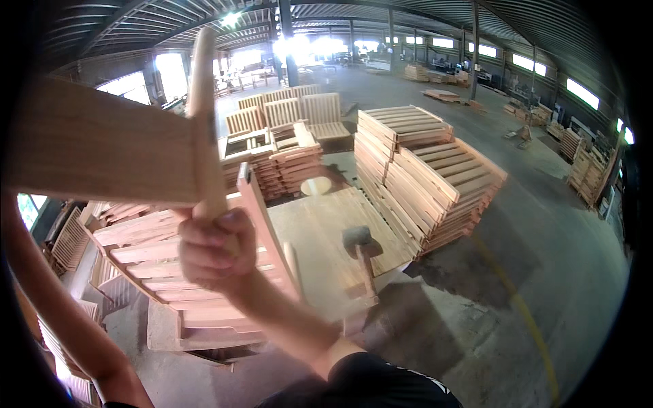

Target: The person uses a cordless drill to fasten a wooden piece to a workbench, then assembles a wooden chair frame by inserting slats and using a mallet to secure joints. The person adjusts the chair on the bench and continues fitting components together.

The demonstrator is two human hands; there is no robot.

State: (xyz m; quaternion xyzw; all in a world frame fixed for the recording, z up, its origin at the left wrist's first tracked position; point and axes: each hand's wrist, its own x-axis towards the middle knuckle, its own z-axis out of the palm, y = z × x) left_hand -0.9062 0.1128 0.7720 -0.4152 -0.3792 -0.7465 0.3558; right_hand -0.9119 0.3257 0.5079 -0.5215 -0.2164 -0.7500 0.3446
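Left of centre, right hand [216, 250] clasps a pale wooden post-and-plank piece [136, 151]; left hand hidden.

Glare from far windows [316, 47], dim roof [156, 17], blurred wooden piece [109, 146], curved black rim

From the middle of the head view, tall stacked pale-brown slatted wooden panels [411, 183] stand between two and three o'clock. A lower pile of pale wooden frames [299, 163] sits toward eleven o'clock, and beyond it stand light slatted wooden chair-backs [292, 109]. Near twelve o'clock, a dark upright metal column [286, 47] rises to the grey ribbed metal roof [367, 13]. Bright rectangular windows [442, 43] line the far wall at one o'clock. Brown slatted wooden stacks [588, 173] stand at three o'clock. Toward four o'clock, a yellow painted line [520, 306] curves across the grey concrete floor [544, 224].
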